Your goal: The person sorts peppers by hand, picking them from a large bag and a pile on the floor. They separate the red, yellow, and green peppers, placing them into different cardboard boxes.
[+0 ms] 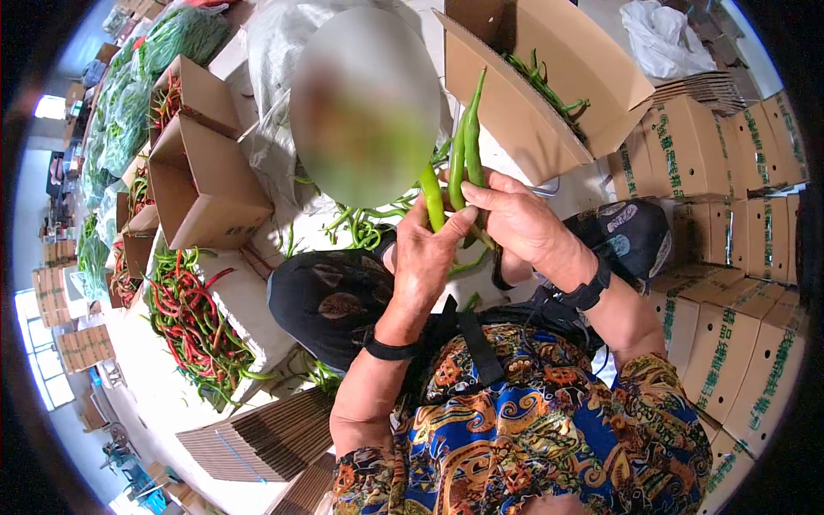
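My left hand [427, 253] is closed round a long green chili pepper [433, 202], whose upper part points away from me. Close beside it, my right hand [519, 225] grips long green chili peppers [470, 142] that stand up between thumb and fingers. The two hands almost meet above my lap, and the lower ends of the peppers are partly hidden by my fingers. Beyond my left hand, loose green chili peppers [354, 225] lie on a white surface. An open cardboard box [525, 107] stands past my right hand, with green chili peppers [549, 86] inside.
Red and green chili peppers [193, 322] are heaped at the left. Several open cartons [210, 193] stand behind them. Flattened cardboard [262, 438] lies at lower left. Printed boxes [747, 343] are stacked at the right. A blurred oval covers part of the upper middle.
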A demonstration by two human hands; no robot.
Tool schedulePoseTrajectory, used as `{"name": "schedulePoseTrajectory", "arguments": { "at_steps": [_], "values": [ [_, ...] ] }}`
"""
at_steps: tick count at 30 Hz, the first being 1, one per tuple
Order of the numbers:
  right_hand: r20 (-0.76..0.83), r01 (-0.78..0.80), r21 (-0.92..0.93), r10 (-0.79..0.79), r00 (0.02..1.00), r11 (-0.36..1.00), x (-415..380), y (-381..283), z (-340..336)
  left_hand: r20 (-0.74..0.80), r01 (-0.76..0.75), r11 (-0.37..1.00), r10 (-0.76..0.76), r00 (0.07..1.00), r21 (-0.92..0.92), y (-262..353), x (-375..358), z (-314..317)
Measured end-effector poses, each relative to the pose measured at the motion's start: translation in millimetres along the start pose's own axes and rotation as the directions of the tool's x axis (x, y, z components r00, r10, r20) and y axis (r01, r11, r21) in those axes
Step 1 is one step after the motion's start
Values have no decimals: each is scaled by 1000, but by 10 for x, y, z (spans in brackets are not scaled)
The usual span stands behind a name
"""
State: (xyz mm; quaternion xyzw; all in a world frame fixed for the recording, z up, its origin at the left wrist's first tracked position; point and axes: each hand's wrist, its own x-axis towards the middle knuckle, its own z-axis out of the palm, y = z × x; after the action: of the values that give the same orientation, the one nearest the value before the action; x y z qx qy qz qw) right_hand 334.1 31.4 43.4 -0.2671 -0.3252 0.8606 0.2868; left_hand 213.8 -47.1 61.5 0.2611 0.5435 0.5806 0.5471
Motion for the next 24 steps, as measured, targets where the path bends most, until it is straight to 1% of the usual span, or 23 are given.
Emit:
{"name": "schedulePoseTrajectory", "arguments": {
  "at_steps": [2,3,4,5,6,8,10,11,12,13,14,15,16,18,19,20,22,23,24],
  "values": [
    [25,-17,47,16,1000,999,-11,-108,48,-29,74,996,-75,997,-46,185,-73,-68],
    [38,-33,86,30,999,996,-21,-191,8,-116,158,983,-148,982,89,363,-125,-173],
    [48,-50,125,44,998,991,-28,-258,-27,-186,134,991,-128,974,22,554,-181,-201],
    [37,-55,141,50,998,988,-12,-315,-46,-252,67,998,-62,966,12,704,-237,-261],
    [134,-83,251,51,990,964,2,-349,-121,-250,17,1000,-17,968,-2,837,-265,-363],
    [177,-71,256,26,984,964,27,-416,-196,-226,-38,999,42,973,24,1046,-317,-587],
    [173,-42,254,-3,985,966,58,-497,-217,-237,-52,998,61,970,43,1182,-341,-798],
    [173,-29,252,-16,985,967,79,-538,-224,-299,-64,997,72,952,38,1233,-329,-859],
    [142,-23,246,-12,990,969,108,-578,-241,-359,-75,997,82,930,34,1283,-312,-929],
    [108,-17,239,-9,994,971,136,-625,-265,-295,-82,996,88,951,33,1344,-315,-1074],
    [75,-11,229,-7,997,973,161,-679,-283,-330,-126,992,120,936,3,1353,-266,-1168],
    [39,-5,219,-3,999,976,175,-741,-290,-372,-117,993,114,921,14,1386,-226,-1294],
    [13,22,199,-25,1000,980,204,-799,-328,-413,-107,994,108,904,25,1434,-181,-1458],
    [-43,76,155,-70,997,985,282,-915,-426,-385,-140,989,112,916,-45,1494,-31,-1988],
    [-93,98,162,-84,992,982,314,-977,-472,-340,-198,980,179,923,-22,1567,13,-2105],
    [-70,105,155,-95,993,982,329,-1035,-524,-378,-221,975,214,901,24,1587,110,-2501],
    [-18,118,138,-116,993,983,367,-1147,-605,-419,-291,955,242,875,-56,1765,250,-2695],
    [-67,129,153,-120,990,980,364,-1183,-580,-390,-305,952,270,880,-29,1818,358,-3033],
    [-54,127,136,-121,991,983,374,-1269,-641,-370,-317,948,296,881,4,1883,449,-3538]
  ]
}}
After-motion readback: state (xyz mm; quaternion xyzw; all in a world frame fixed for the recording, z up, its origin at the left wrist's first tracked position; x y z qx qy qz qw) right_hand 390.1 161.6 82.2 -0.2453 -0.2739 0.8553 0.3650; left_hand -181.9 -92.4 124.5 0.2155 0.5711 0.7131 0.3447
